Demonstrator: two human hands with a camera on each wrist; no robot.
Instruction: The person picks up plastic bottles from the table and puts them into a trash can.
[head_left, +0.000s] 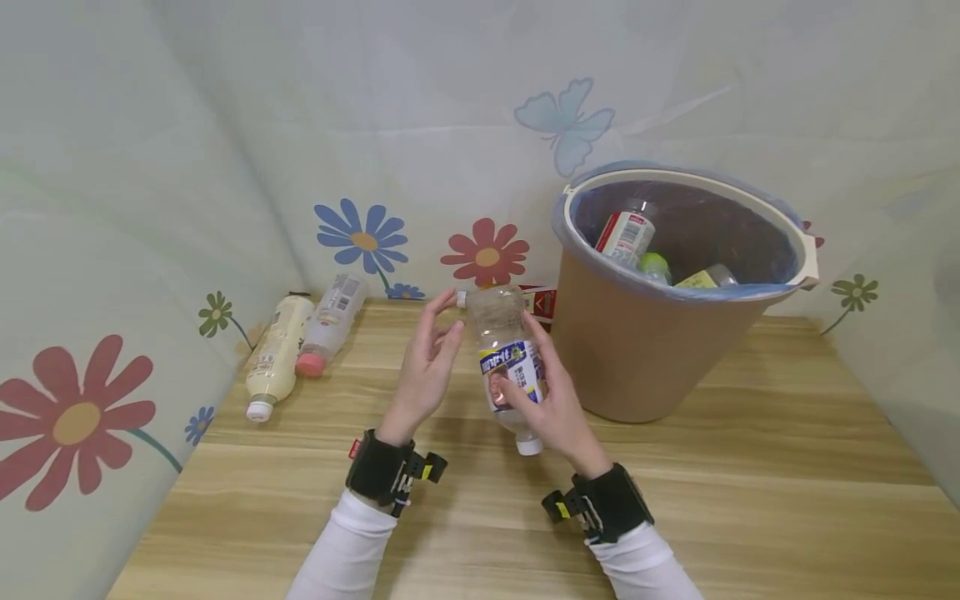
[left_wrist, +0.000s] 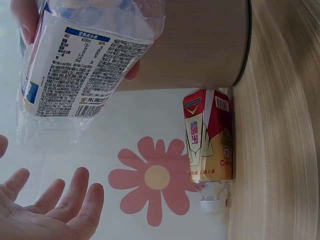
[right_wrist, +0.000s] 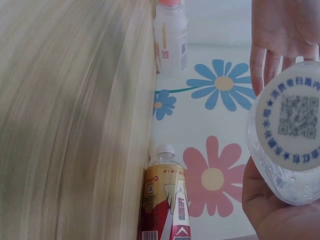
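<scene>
My right hand [head_left: 558,408] grips a clear plastic bottle [head_left: 495,321] with a blue and white label, thumb across the label and fingers around the far side. The bottle is tilted, its white cap [head_left: 529,447] toward me. In the right wrist view, that cap's printed top [right_wrist: 298,117] faces the camera. My left hand [head_left: 423,367] is beside the bottle's left side, fingers spread and holding nothing. The left wrist view has those fingers [left_wrist: 75,200] apart from the bottle's base. Behind lies a red and yellow bottle [left_wrist: 209,135] with a white cap.
A tan bin [head_left: 637,358] with a bluish liner stands at the right, several bottles inside it. At the left of the wooden table [head_left: 465,533] lie a cream bottle [head_left: 273,358] and a clear pink-capped bottle [head_left: 333,317]. A flowered sheet [head_left: 420,150] hangs behind.
</scene>
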